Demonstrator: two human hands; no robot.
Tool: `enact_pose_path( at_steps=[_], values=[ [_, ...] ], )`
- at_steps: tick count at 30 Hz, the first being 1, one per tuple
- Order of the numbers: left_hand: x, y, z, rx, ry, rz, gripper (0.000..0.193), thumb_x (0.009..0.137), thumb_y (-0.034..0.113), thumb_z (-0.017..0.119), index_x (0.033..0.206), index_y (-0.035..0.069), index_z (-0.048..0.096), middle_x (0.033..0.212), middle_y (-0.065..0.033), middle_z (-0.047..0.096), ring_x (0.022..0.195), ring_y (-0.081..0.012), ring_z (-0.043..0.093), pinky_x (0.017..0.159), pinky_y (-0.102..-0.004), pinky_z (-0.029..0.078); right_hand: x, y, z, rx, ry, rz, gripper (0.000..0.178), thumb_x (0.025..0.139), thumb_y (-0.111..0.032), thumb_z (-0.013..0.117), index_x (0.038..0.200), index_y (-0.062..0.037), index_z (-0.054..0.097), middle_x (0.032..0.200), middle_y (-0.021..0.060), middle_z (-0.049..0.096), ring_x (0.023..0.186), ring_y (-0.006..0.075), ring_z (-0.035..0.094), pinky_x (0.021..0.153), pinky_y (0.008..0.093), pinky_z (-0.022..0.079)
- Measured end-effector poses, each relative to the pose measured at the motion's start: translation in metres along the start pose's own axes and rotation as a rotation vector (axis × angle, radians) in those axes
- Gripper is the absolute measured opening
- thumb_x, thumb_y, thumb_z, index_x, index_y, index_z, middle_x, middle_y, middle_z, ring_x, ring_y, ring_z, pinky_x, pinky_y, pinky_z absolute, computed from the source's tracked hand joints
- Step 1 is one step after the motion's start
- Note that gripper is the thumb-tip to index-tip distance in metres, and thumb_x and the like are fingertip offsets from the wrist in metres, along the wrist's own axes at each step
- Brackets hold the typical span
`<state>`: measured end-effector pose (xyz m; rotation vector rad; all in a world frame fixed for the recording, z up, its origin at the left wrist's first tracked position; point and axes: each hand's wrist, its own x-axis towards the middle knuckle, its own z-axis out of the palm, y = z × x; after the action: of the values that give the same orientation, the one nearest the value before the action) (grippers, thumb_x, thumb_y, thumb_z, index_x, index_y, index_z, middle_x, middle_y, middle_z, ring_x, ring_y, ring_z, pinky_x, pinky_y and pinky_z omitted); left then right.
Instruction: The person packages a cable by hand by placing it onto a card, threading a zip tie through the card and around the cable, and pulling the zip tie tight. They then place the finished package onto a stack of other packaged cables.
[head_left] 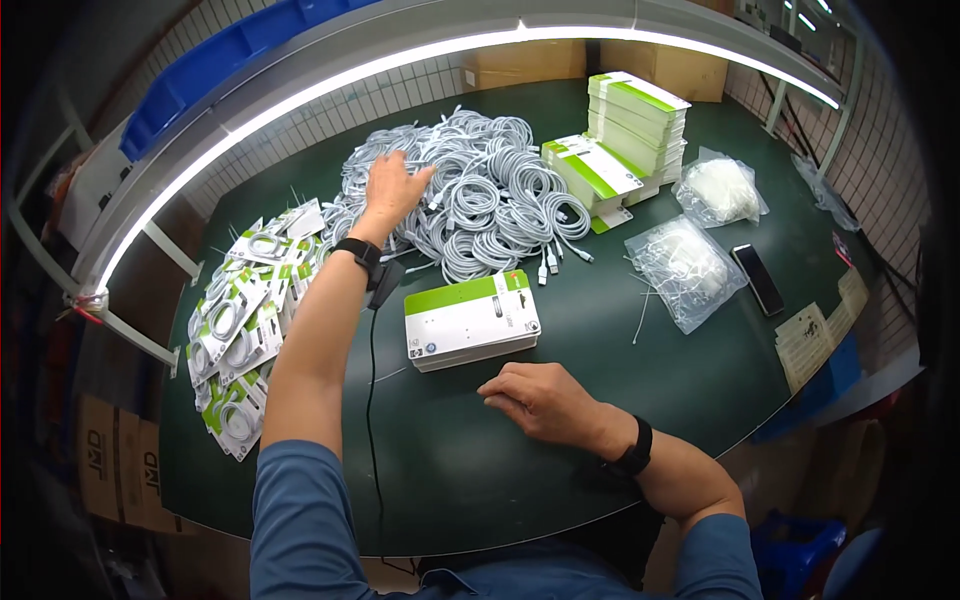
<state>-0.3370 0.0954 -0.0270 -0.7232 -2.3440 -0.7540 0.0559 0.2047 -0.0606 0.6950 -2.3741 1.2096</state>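
My left hand (396, 190) is stretched out over a big heap of coiled light-grey cables (470, 200), thumb apart from the fingers and nothing held. Nearer to me lies a neat stack of white-and-green packaging cards (465, 318). Just to the right of its front edge is my right hand (545, 400), above the bare green table. Its fingers are curled and pressed together at the tips; whether something thin is between them I cannot make out. At the left, cards with coiled cables fastened on them (240, 325) lie in a loose pile.
Tall stacks of cards (640, 125) stand at the back right. Two clear bags of white ties (690, 272) and a phone (758, 280) lie on the right. A dark wire (371, 420) crosses the table beside my left forearm. A bright lamp bar (520, 38) spans the back.
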Motion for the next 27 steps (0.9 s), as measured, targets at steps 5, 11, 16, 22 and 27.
enact_pose_path(
  at_steps=[5,11,16,22,27],
  values=[
    [0.011,0.032,0.002,0.316,-0.089,0.202,0.053,0.076,0.035,0.081,0.114,0.0,0.067,0.111,-0.0224,0.069,0.107,-0.0408,0.064,0.095,-0.0453,0.051,-0.001,0.001,-0.002,-0.056,-0.034,0.027,0.016,0.086,-0.005,0.074,0.101,-0.0052,0.068,0.085,0.0081,0.068,0.072,0.0265,0.068,0.062,0.0344,0.055],
    [0.025,-0.005,0.026,0.107,-0.23,0.044,0.048,0.071,0.031,0.083,0.105,0.001,0.067,0.11,-0.022,0.07,0.107,-0.0382,0.066,0.09,-0.0457,0.053,0.001,0.001,-0.002,-0.101,-0.031,-0.006,0.016,0.085,-0.006,0.074,0.1,-0.0055,0.068,0.085,0.0069,0.067,0.072,0.0256,0.068,0.061,0.0342,0.055],
    [0.023,-0.011,0.009,0.013,-0.196,-0.047,0.035,0.073,0.023,0.078,0.097,0.0,0.067,0.1,-0.0207,0.072,0.093,-0.0347,0.07,0.08,-0.0463,0.055,-0.001,0.002,-0.004,-0.149,-0.032,-0.033,0.013,0.088,-0.01,0.072,0.099,-0.0055,0.066,0.084,0.0062,0.064,0.073,0.0254,0.067,0.062,0.035,0.055],
    [0.016,-0.033,-0.042,-0.301,-0.703,-0.328,0.015,0.084,0.015,0.069,0.093,0.003,0.064,0.078,-0.0035,0.065,0.064,-0.0153,0.062,0.057,-0.0322,0.054,-0.001,-0.001,-0.007,-0.195,-0.034,-0.069,0.015,0.085,-0.009,0.074,0.099,-0.0066,0.068,0.083,0.005,0.065,0.072,0.0237,0.067,0.06,0.0343,0.055],
    [-0.04,-0.03,-0.092,-0.706,-0.683,-0.523,0.007,0.083,0.009,0.062,0.077,0.007,0.062,0.064,-0.0008,0.058,0.058,-0.0116,0.057,0.063,-0.0297,0.056,-0.005,-0.002,-0.004,-0.226,-0.044,-0.114,0.011,0.088,-0.011,0.071,0.096,-0.0068,0.066,0.082,0.0049,0.063,0.074,0.0233,0.066,0.061,0.0346,0.055]
  ],
)
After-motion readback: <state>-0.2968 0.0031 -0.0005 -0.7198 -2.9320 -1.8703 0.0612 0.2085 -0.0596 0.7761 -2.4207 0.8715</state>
